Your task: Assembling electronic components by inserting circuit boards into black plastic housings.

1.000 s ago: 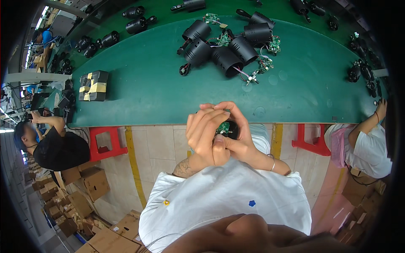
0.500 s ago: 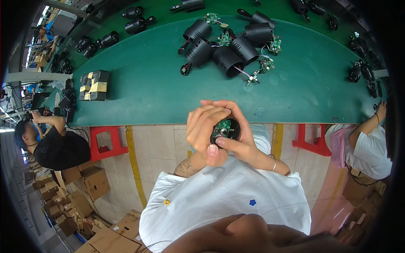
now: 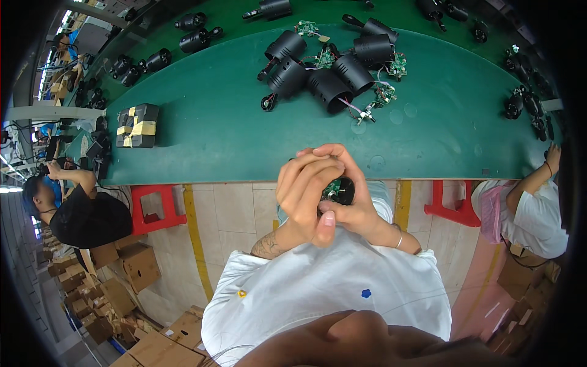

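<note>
Between my hands, just off the table's near edge, is a black round housing (image 3: 347, 190) with a green circuit board (image 3: 334, 189) in its open end, which faces me. My left hand (image 3: 304, 194) curls over its left side, with its fingers partly covering the board. From the right, my right hand (image 3: 362, 211) wraps round the housing, its thumb at the lower rim near my left thumb. Most of the housing is hidden by my fingers. Farther off lie several black cylindrical housings (image 3: 328, 89) with wired green circuit boards (image 3: 384, 93) hanging out.
The green table (image 3: 226, 128) carries a black box with yellow tape (image 3: 137, 125) at the left. More black devices (image 3: 194, 40) lie along the far strip. Co-workers sit at both sides, beside red stools (image 3: 158, 208). Cardboard boxes (image 3: 139, 266) stand at the lower left.
My left fingers and thumb have slid to the right across the housing's open end, covering more of the circuit board. My right thumb has shifted slightly right and down.
</note>
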The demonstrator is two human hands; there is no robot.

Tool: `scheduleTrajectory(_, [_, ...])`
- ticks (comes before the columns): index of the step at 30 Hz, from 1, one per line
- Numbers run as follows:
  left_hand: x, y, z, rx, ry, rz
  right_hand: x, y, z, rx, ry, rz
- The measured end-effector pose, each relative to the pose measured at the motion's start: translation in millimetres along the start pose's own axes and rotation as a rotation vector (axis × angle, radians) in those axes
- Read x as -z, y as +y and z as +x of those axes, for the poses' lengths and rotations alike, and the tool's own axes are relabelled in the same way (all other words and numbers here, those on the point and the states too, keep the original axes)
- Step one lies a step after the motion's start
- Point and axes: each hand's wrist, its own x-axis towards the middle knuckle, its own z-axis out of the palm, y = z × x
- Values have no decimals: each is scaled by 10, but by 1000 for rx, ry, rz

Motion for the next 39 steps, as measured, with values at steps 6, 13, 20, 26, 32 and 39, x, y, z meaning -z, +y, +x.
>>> scheduleTrajectory(6, [51,15,66,0,-142,45,43,6,-2,-85,58,65])
scheduleTrajectory(13, [-35,-58,-81,48,-45,30,9,-5,-25,-117,66,99])
scheduleTrajectory(20, [-46,-52,-76,59,6,52,8,1,-13,-150,56,127])
scheduleTrajectory(26, [-26,-52,-64,137,-35,66,19,20,-23,-220,76,196])
scheduleTrajectory(32, [-8,-72,-67,140,-8,13,-56,-44,-16,-256,117,205])
scheduleTrajectory(39, [10,-39,-48,110,10,69,-11,75,-37,-169,84,192])
